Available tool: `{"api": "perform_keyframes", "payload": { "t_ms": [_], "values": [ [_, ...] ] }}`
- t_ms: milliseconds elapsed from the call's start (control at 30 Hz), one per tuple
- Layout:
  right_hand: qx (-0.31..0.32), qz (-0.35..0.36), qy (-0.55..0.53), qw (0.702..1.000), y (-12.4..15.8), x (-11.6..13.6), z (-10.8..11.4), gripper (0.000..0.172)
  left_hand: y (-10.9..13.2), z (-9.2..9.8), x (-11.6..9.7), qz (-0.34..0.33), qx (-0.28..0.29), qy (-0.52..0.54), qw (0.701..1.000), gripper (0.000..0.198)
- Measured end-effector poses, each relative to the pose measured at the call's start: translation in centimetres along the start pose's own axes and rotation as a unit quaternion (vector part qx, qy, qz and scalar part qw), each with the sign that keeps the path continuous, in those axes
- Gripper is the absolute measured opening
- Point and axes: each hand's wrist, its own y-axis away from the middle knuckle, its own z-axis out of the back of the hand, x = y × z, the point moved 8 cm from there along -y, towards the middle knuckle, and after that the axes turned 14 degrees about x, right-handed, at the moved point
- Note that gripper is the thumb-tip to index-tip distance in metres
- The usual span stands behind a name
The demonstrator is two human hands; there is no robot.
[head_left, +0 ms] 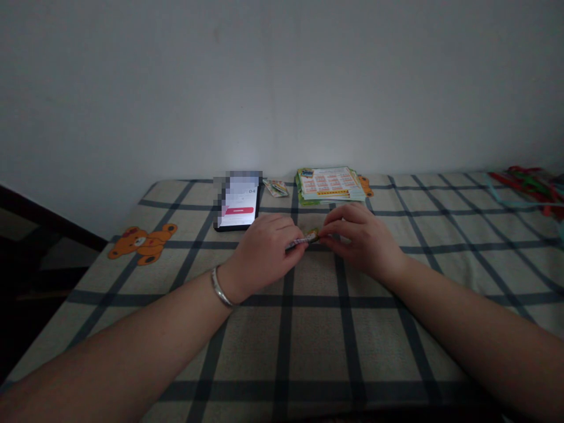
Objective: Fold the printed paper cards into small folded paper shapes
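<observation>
Between both hands is a small folded piece of printed paper (312, 235), seen nearly edge-on just over the checked cloth. My left hand (271, 249), with a silver bangle at its wrist, is closed on the paper's left end, thumb below and fingers above. At the other end, the fingertips of my right hand (363, 238) pinch the paper. Behind the hands lies a stack of printed cards (330, 183) with calendar-like grids. A small folded printed paper (276, 188) rests left of that stack. Much of the held paper is hidden by my fingers.
A phone (238, 202) with a lit screen stands tilted or lies at the back left. The checked tablecloth (317, 341) bears bear figures (143, 242). Red, green and pale blue strips (533, 188) lie at the far right. A wall (282, 88) borders the table's back edge.
</observation>
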Motion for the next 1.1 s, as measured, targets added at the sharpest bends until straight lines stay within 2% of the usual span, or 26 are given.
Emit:
{"api": "perform_keyframes", "payload": {
  "t_ms": [333,800,1100],
  "values": [
    [0.027,0.014,-0.016,0.999,-0.1,0.4,-0.3,0.007,0.1,0.2,-0.8,-0.019,-0.004,-0.045,0.999,0.016],
    [0.033,0.002,-0.051,0.998,-0.1,0.3,-0.9,0.005,0.5,0.7,-2.0,-0.07,-0.026,-0.095,0.993,0.014],
    [0.034,0.014,-0.004,0.999,-0.1,1.1,-0.7,0.005,0.6,0.8,-2.5,-0.089,-0.03,-0.131,0.987,0.011]
  ]
}}
